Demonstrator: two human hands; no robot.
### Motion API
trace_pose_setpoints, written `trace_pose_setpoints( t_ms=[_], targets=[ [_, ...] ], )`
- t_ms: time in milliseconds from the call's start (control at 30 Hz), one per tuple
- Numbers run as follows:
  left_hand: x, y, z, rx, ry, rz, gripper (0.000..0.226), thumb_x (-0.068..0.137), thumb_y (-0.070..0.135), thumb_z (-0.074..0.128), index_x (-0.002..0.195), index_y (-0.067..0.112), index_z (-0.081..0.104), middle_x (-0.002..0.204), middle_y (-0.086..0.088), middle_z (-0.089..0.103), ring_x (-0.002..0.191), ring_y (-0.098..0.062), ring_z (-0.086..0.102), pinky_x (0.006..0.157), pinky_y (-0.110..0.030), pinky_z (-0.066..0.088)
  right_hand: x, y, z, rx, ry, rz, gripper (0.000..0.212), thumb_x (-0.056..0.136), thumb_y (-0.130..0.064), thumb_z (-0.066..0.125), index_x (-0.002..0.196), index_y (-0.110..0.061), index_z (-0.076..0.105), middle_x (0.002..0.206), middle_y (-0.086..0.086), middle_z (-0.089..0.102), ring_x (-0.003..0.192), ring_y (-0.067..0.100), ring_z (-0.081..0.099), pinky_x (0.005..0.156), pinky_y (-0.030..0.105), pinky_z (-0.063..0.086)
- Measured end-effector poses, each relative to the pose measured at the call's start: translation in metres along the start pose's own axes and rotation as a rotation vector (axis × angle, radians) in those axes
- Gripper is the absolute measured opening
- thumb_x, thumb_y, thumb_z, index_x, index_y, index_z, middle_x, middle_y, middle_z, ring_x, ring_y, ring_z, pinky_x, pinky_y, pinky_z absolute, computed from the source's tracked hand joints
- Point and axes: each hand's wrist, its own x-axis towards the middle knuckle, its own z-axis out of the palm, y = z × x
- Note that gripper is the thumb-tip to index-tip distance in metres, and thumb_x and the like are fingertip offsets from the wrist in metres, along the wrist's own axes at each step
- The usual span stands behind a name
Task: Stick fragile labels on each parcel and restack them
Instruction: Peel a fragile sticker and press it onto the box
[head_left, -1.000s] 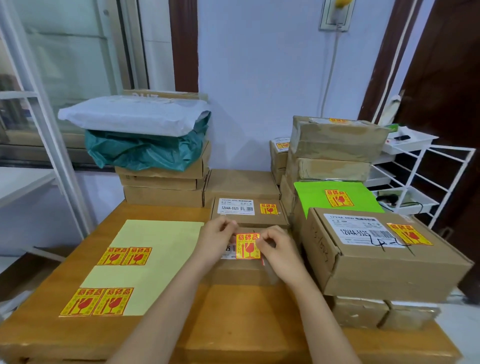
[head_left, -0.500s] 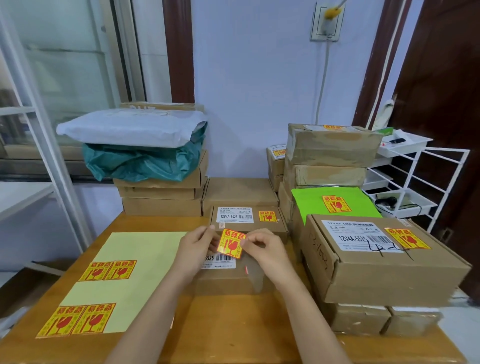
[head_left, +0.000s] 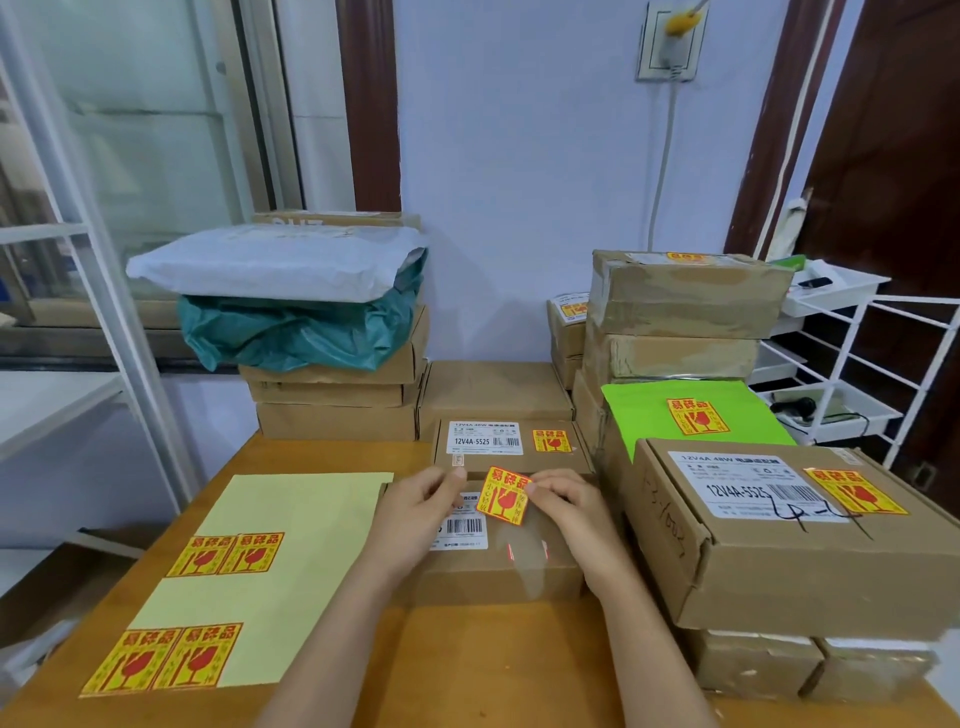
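R hand grip: thumb and fingertips pinching the R edge of a yellow-red fragile label, label tilted, top leaning toward 1 o'clock. L hand grip: fingers curled near the label's L side, at about 9 o'clock from it; can't tell if they touch it or hold anything. Label sits over the top of a small brown parcel at the worktop's centre; whether it's stuck down yet is unclear. That parcel carries a white barcode sticker just below the L hand's fingertips.

At 12 o'clock from it, touching, a second small parcel w/ its own fragile label already on. At 3 o'clock, a big carton marked 12V4A-5525, labelled, resting on two smaller boxes. Behind that, a green mailer w/ label, then a taped-box stack.

At 9 o'clock, a pale yellow backing sheet w/ four labels left, in two pairs. At 11 o'clock, flat boxes topped by a teal bag and a white poly mailer.
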Motion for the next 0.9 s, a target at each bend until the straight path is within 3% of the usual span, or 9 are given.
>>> trace_pose_setpoints(
  t_ms=[167, 267, 367, 567, 733, 900],
  targets=[
    [0.0, -0.001, 0.002, 0.118, -0.108, 0.051, 0.025, 0.092, 0.048, 0.053, 0.086, 0.029, 0.068, 0.084, 0.009, 0.069, 0.082, -0.006, 0.063, 0.074, -0.031, 0.046, -0.001, 0.001, -0.001, 0.05, -0.014, 0.0, 0.016, 0.091, -0.01, 0.059, 0.082, -0.014, 0.072, 0.107, 0.006, 0.06, 0.096, 0.01, 0.058, 0.081, 0.018, 0.041],
    [0.0, -0.002, 0.003, 0.158, -0.141, 0.088, 0.025, 0.089, 0.048, 0.055, 0.082, 0.027, 0.067, 0.08, 0.008, 0.067, 0.075, -0.01, 0.058, 0.072, -0.037, 0.047, -0.002, 0.003, 0.0, -0.017, -0.033, -0.022, 0.019, 0.091, -0.011, 0.06, 0.077, -0.016, 0.072, 0.105, 0.003, 0.058, 0.103, 0.015, 0.055, 0.087, 0.022, 0.04],
    [0.0, -0.002, 0.004, 0.199, -0.133, 0.12, 0.018, 0.09, 0.034, 0.061, 0.08, 0.021, 0.066, 0.08, 0.003, 0.067, 0.076, -0.014, 0.059, 0.073, -0.039, 0.048, -0.001, 0.005, 0.001, -0.055, -0.019, -0.03, 0.018, 0.091, -0.013, 0.061, 0.076, -0.016, 0.071, 0.105, 0.001, 0.058, 0.106, 0.017, 0.054, 0.092, 0.026, 0.039],
    [0.002, -0.004, 0.006, 0.297, -0.146, 0.171, 0.023, 0.091, 0.034, 0.06, 0.069, 0.029, 0.061, 0.075, 0.018, 0.062, 0.082, -0.007, 0.054, 0.068, -0.028, 0.039, -0.001, 0.009, 0.001, -0.103, -0.018, -0.04, 0.016, 0.089, -0.016, 0.063, 0.074, -0.016, 0.07, 0.103, -0.006, 0.059, 0.111, 0.018, 0.05, 0.103, 0.038, 0.037],
    [0.002, -0.001, 0.006, 0.352, -0.131, 0.146, 0.03, 0.092, 0.039, 0.057, 0.063, 0.033, 0.059, 0.074, 0.012, 0.063, 0.08, -0.008, 0.055, 0.066, -0.029, 0.04, 0.002, 0.012, 0.001, -0.149, -0.014, -0.053, 0.016, 0.088, -0.017, 0.064, 0.078, -0.006, 0.068, 0.102, -0.006, 0.059, 0.11, 0.019, 0.051, 0.103, 0.041, 0.038],
    [0.016, 0.016, 0.003, 0.46, -0.126, 0.045, 0.033, 0.096, 0.046, 0.044, 0.076, 0.03, 0.065, 0.075, 0.01, 0.069, 0.074, -0.007, 0.061, 0.064, -0.026, 0.043, 0.004, 0.011, -0.002, -0.18, -0.013, -0.064, 0.017, 0.088, -0.014, 0.063, 0.078, -0.001, 0.067, 0.1, -0.006, 0.06, 0.105, 0.016, 0.053, 0.097, 0.034, 0.041]
  ],
)
